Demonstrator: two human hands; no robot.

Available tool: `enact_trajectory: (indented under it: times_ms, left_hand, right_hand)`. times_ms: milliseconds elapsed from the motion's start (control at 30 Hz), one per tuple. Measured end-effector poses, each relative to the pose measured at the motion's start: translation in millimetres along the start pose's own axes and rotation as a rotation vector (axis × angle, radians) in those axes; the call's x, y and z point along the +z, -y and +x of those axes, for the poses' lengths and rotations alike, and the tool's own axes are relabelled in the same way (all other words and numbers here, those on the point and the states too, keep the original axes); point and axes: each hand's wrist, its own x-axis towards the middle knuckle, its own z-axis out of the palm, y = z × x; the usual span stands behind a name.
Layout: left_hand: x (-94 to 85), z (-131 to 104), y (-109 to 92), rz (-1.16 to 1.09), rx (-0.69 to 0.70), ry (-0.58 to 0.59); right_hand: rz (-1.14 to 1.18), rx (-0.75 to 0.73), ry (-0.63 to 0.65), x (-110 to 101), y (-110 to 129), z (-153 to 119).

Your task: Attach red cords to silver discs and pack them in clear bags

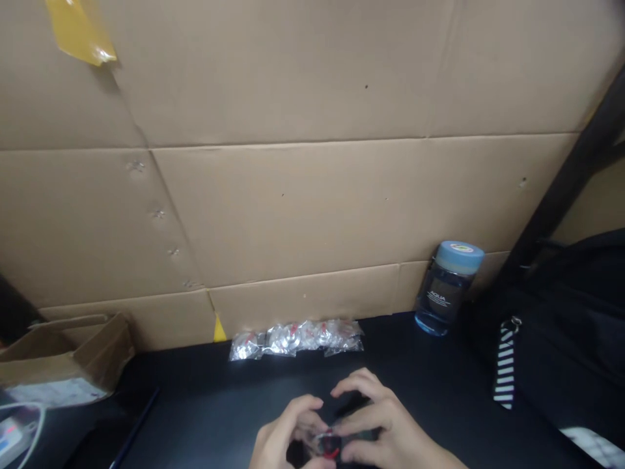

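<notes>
Brown corrugated cardboard sheeting [312,195] fills the top two thirds of the frame and stands as a backdrop behind your dark tabletop [205,404]. A strip of yellow tape [78,29] hangs in the upper left corner, likely left from fixing the panels.

At the far left edge an open brown cardboard box [63,358] sits tipped toward you, perhaps so its contents can be reached, though they cannot be made out. In the lower left corner a small white device with a cable [12,436] lies partly out of view.

In the middle, against the foot of the cardboard, a row of clear crinkled plastic packets with red and silver pieces inside [297,339] lies just beyond your hands, within easy reach.

At the bottom centre, your left hand [283,436] and your right hand [385,430] meet over the tabletop, fingers curled inward and pinched together on a small clear plastic item with a red and dark centre [328,444]. You hold it low and close, both sets of fingertips on it, apparently to work it between them. It looks shiny and much like the packets behind; its finer shape is too blurred and too covered by your fingers to tell.

To the right, a blue translucent bottle with a pale blue lid [446,286] stands upright against the cardboard, out of the way. A black bag with a black-and-white striped strap [561,326] fills the right edge.
</notes>
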Motion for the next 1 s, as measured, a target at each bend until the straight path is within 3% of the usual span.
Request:
enact_trajectory:
  times_ms: [100, 233, 467, 1000]
  left_hand:
    - [0.8, 2.9, -2.6, 0.000, -0.010, 0.012]
    - [1.9, 5.9, -14.2, 0.079, 0.080, -0.028]
    - [2.6, 5.9, -21.9, 0.218, 0.186, -0.066]
    - [0.5, 9.3, -21.5, 0.186, 0.084, 0.013]
  right_hand:
    - [-0.005, -0.032, -0.033, 7.0, -6.8, -0.7]
    - [0.010, -0.033, -0.079, 15.1, -9.5, -1.8]
    - [0.025, -0.014, -0.052, 12.9, 7.1, -0.9]
    - [0.073, 0.028, -0.098, 9.2, 8.0, -0.2]
